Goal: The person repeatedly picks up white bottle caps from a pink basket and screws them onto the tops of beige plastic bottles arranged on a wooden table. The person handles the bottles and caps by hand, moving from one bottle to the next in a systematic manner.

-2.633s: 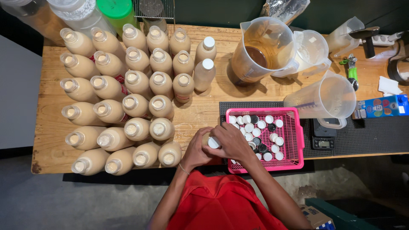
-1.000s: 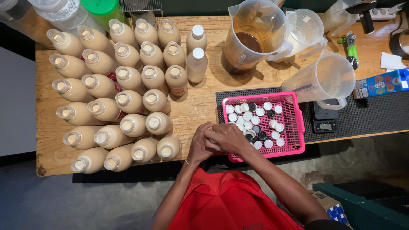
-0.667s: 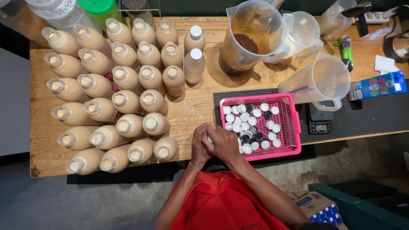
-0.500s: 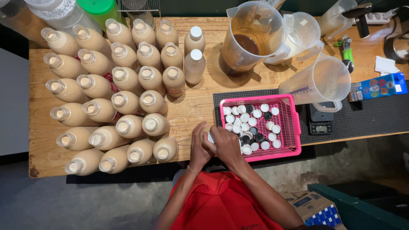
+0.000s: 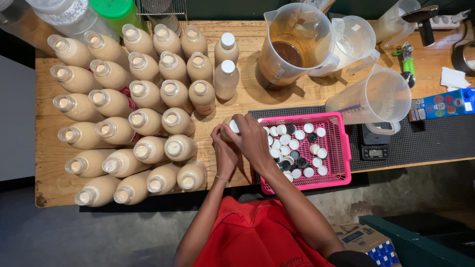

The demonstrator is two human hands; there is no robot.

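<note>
a: nearest first, then. what are the hands doing?

b: left hand (image 5: 223, 151) is wrapped around a beige bottle (image 5: 228, 132) near the table's front edge, just left of the pink basket (image 5: 341, 148). right hand (image 5: 251, 138) sits on top, fingers closed around a white cap (image 5: 234, 126) at the bottle's neck. both clamped, one on the body, one on the cap.

a: is the cap seated?

b: cannot tell. the fingers hide the thread.

a: and the basket?

b: it holds loose caps (image 5: 296, 146), mostly white, a few dark, plenty left. it rests on a black mat (image 5: 425, 141) beside a small scale (image 5: 375, 148).

a: how far along, by your reading?

b: early, i judge. farther up the wooden table (image 5: 44, 163), only two capped bottles (image 5: 226, 66) stand together. the open bottles (image 5: 133, 118), a big cluster filled with beige liquid, fill the left side, necks bare. so two look done, one is in hand, and the rest are uncapped.

a: at the back?

b: a large jug (image 5: 292, 47) with a little brown liquid in the bottom, and two clear jugs (image 5: 366, 69) that look about empty.
</note>
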